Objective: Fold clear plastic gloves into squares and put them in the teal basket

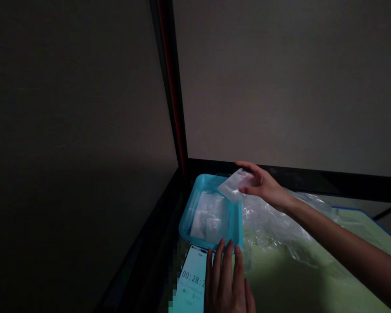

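My right hand [254,181] pinches a small clear plastic bag [232,187] between thumb and fingers, just over the far right corner of a blue tray [184,221]. Inside the tray lie several similar flat bags [211,217], whitish and partly overlapping. My left hand [226,278] is spread with its palm down, fingertips at the tray's near rim and holding nothing. Beside it, a phone [190,282] shows a running timer, its right edge covered by the left hand.
A heap of loose clear plastic [273,221] lies right of the tray on a pale green surface [286,278] with a blue edge. Behind the tray, a dark frame rail [211,167] runs along a grey panel [280,87]. A dark post [172,87] rises at the corner.
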A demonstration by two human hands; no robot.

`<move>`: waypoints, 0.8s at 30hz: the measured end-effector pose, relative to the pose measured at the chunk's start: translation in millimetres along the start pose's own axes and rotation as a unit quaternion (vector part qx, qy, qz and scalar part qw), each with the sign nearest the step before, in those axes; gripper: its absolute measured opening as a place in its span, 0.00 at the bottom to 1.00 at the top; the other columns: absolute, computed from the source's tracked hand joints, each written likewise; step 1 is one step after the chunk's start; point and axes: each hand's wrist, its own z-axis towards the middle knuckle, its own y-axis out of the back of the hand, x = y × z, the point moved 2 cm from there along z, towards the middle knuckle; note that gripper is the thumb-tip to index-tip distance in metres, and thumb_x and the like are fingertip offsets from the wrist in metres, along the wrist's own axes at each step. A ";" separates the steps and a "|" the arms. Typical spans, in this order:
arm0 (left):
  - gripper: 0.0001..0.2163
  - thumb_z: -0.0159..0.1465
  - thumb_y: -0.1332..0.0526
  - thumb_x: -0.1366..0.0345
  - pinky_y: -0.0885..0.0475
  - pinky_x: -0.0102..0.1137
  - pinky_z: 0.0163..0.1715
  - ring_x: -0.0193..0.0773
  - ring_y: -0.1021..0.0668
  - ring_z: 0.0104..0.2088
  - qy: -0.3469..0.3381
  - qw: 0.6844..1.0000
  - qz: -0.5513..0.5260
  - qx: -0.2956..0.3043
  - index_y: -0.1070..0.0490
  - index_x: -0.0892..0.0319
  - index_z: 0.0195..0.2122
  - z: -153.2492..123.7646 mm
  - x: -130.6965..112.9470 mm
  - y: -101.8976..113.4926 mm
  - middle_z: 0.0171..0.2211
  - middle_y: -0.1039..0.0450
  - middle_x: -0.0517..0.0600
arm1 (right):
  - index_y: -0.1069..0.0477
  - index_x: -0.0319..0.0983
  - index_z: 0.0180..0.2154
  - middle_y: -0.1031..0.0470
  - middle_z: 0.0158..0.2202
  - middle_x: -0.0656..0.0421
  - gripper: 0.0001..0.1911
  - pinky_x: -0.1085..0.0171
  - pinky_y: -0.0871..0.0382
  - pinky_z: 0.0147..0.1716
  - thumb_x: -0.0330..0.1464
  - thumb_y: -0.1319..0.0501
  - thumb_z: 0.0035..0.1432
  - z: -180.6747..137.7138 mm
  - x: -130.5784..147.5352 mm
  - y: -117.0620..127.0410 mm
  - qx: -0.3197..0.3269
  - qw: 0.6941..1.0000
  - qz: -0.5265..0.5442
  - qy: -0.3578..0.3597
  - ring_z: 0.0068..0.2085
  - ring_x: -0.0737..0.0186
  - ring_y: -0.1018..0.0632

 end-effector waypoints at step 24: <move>0.22 0.57 0.50 0.76 0.36 0.42 0.51 0.46 0.35 0.55 0.018 0.999 -0.022 0.043 0.38 0.62 0.54 3.9 -3.4 6.9 0.53 0.35 0.54 | 0.34 0.34 0.45 0.30 0.27 0.63 0.22 0.70 0.37 0.26 0.17 0.42 0.45 74.5 -2.6 -64.5 0.455 0.760 -0.461 0.051 0.29 0.67 0.29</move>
